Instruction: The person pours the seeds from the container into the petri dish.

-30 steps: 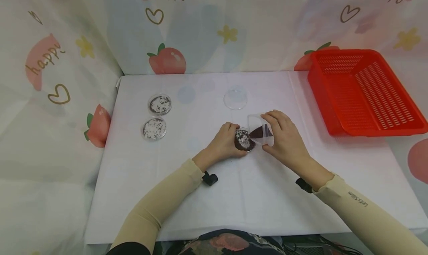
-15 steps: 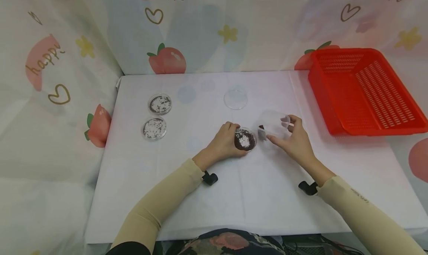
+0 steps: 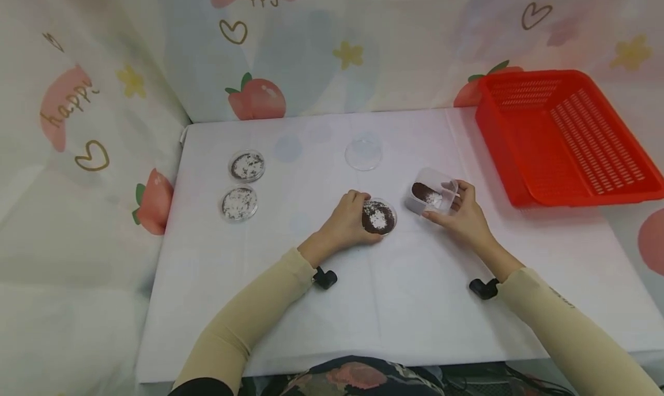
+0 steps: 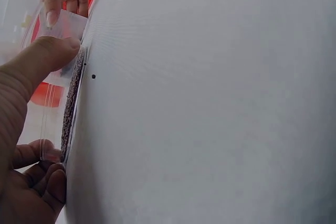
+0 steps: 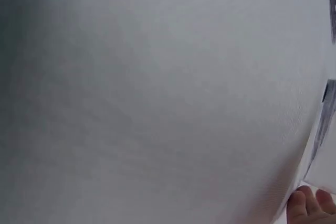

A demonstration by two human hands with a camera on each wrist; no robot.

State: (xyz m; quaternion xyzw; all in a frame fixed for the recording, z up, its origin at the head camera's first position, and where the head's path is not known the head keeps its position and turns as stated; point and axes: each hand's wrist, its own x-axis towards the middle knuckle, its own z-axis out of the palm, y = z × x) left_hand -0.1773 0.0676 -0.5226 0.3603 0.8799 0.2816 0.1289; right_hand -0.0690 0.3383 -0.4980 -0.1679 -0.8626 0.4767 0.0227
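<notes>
My left hand (image 3: 343,222) grips a clear petri dish (image 3: 386,226) by its left side, on the white table. Dark granules (image 4: 72,103) lie in that dish, around a pale patch in the middle. Thumb and fingers hold opposite sides of it in the left wrist view. To the right of the dish, apart from it, my right hand (image 3: 467,216) holds a clear plastic box (image 3: 433,177) by its right end. Some dark granules (image 3: 425,192) are inside the box. In the right wrist view only fingertips (image 5: 299,203) and part of the box show.
Two petri dishes with scattered dark granules, an upper dish (image 3: 246,166) and a lower dish (image 3: 238,204), sit at the left. A clear round lid or dish (image 3: 363,153) lies behind the hands. A red basket (image 3: 519,177) stands at the back right of the table (image 3: 290,327).
My right hand has drawn the box rightward, away from the dish it was tipped over, and turned it more level. My left hand keeps its hold on the dish.
</notes>
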